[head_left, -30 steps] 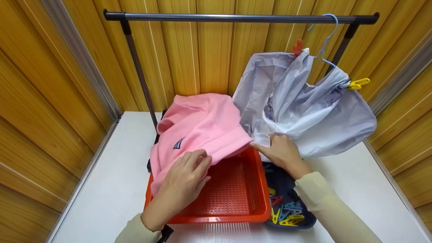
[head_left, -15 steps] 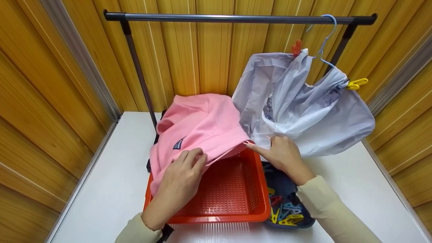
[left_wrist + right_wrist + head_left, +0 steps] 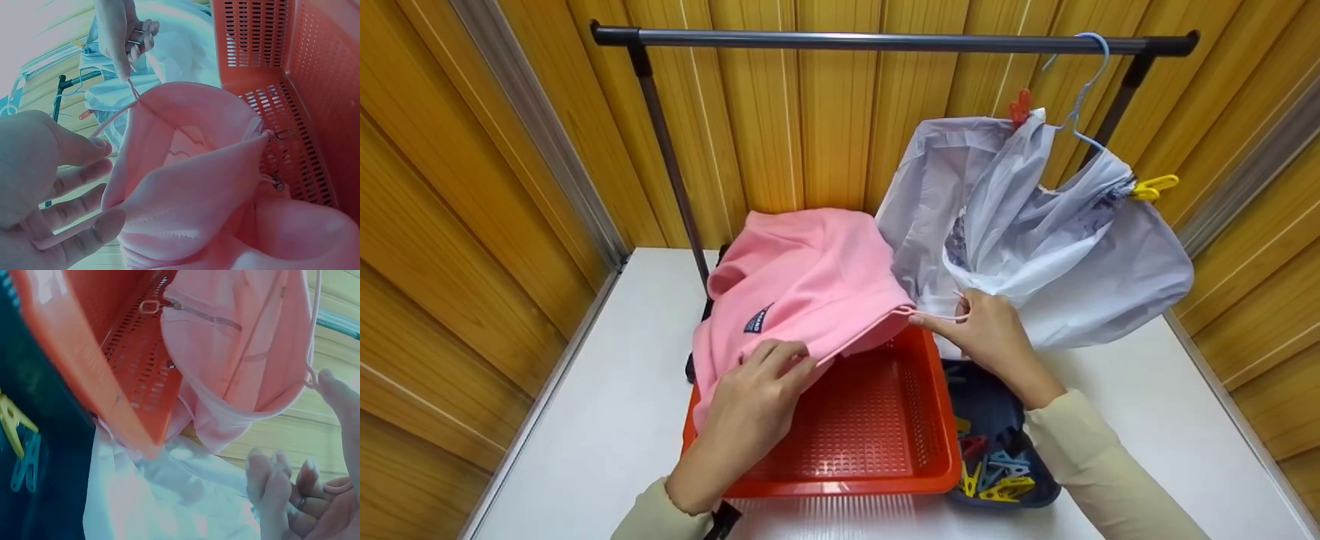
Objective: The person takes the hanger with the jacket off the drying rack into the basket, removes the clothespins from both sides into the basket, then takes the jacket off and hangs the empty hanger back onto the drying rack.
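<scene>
A pink garment (image 3: pixel 825 270) with a small dark label lies over the back left of the red basket (image 3: pixel 885 480), its open hem facing me. A thin pink drawstring (image 3: pixel 855 337) runs along that hem between both hands. My left hand (image 3: pixel 761 390) holds the drawstring at the near end of the hem; in the left wrist view the drawstring (image 3: pixel 115 119) passes under the thumb and across the fingers. My right hand (image 3: pixel 994 330) holds the other end at the right corner, where a small loop shows. In the right wrist view a zipper (image 3: pixel 208 318) sits inside the opening.
A grey-white cloth (image 3: pixel 1035 247) hangs by red (image 3: pixel 1020 107) and yellow (image 3: pixel 1155 187) clothespins from a blue hanger (image 3: pixel 1080 97) on the dark rack (image 3: pixel 847 41), close behind my right hand. A dark tray (image 3: pixel 1035 491) of several clothespins stands right of the basket.
The drawstring has come out along the hem and now stretches taut, with a loop at the right corner. My left hand has shifted slightly down and left, my right hand slightly right.
</scene>
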Demonstrator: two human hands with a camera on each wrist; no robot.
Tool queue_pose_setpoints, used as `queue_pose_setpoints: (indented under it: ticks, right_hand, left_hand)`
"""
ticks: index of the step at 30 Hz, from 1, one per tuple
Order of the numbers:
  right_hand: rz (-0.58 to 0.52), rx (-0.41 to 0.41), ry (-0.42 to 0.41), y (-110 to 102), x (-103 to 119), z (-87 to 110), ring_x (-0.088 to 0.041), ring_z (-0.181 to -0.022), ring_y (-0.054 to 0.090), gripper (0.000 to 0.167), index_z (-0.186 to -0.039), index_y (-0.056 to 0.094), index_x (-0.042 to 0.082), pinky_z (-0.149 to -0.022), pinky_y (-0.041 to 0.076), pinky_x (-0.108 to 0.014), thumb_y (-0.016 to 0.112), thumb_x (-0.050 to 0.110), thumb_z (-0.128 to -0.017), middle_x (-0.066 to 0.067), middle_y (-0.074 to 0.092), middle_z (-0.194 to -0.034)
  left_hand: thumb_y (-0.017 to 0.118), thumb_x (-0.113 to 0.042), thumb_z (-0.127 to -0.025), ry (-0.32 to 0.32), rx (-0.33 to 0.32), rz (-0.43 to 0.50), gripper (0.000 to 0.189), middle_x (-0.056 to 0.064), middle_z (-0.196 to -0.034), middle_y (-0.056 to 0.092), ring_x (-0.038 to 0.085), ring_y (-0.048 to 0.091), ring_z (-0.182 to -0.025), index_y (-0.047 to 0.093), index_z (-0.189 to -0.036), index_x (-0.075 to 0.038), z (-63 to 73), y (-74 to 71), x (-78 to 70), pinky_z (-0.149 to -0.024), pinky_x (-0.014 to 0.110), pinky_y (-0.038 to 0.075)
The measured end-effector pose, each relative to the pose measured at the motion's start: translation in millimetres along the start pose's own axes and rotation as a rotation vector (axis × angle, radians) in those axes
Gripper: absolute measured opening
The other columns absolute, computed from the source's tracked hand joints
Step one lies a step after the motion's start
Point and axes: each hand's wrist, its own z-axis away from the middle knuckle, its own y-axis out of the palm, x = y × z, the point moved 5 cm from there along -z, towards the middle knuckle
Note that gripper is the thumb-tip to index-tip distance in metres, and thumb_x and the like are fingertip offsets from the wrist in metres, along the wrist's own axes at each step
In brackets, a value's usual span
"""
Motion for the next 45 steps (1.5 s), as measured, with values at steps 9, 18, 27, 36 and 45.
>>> queue_pose_setpoints:
  ticks: [9,18,27,36,45]
  right_hand:
    - [-0.248,0.020,0.002,3,1,-3.7,-0.020,-0.045,0.058,0.050,-0.092,0.053,0.008,-0.045,0.050,-0.026,0.076,0.049,-0.076,-0.008,0.060,-0.072]
    - [-0.241,0.052,-0.116,19,16,-6.7,-0.019,-0.057,0.061,0.040,-0.121,0.057,0.010,-0.051,0.051,-0.024,0.070,0.029,-0.088,-0.010,0.065,-0.108]
    - [-0.234,0.015,-0.223,34,32,-10.1,-0.014,-0.069,0.062,0.044,-0.133,0.052,0.012,-0.058,0.050,-0.024,0.065,0.020,-0.092,-0.010,0.060,-0.127]
    - [-0.317,-0.030,-0.371,39,49,-16.3,-0.017,-0.077,0.065,0.020,-0.112,0.065,0.006,-0.066,0.053,-0.023,0.057,0.005,-0.094,-0.008,0.051,-0.143]
    - [-0.231,0.025,-0.292,47,50,-31.0,-0.027,-0.136,0.045,0.046,-0.140,0.050,0.008,-0.113,0.034,-0.043,0.051,0.003,-0.094,-0.011,0.046,-0.148]
  left_hand:
    - [0.074,-0.005,-0.080,-0.062,-0.063,0.177,0.024,0.002,-0.102,0.065,0.016,0.063,-0.095,0.073,-0.103,-0.014,4.1,-4.1,6.3,-0.081,0.031,0.055]
    - [0.071,-0.005,-0.084,-0.139,-0.135,0.301,0.023,0.002,-0.104,0.064,0.015,0.064,-0.090,0.072,-0.106,-0.010,6.1,-9.9,11.7,-0.077,0.029,0.056]
    - [0.068,-0.001,-0.086,-0.271,-0.147,0.472,0.024,0.002,-0.109,0.062,0.011,0.063,-0.093,0.073,-0.109,-0.006,11.3,-15.8,18.1,-0.075,0.019,0.054]
    - [0.066,-0.003,-0.088,-0.439,-0.117,0.640,0.023,0.001,-0.109,0.061,0.001,0.056,-0.057,0.071,-0.110,-0.003,17.3,-20.6,26.6,-0.049,0.016,0.050]
    - [0.065,-0.005,-0.090,-0.528,-0.087,0.779,0.024,0.003,-0.109,0.062,0.005,0.059,-0.061,0.071,-0.113,-0.004,24.8,-24.2,31.9,-0.049,0.023,0.053]
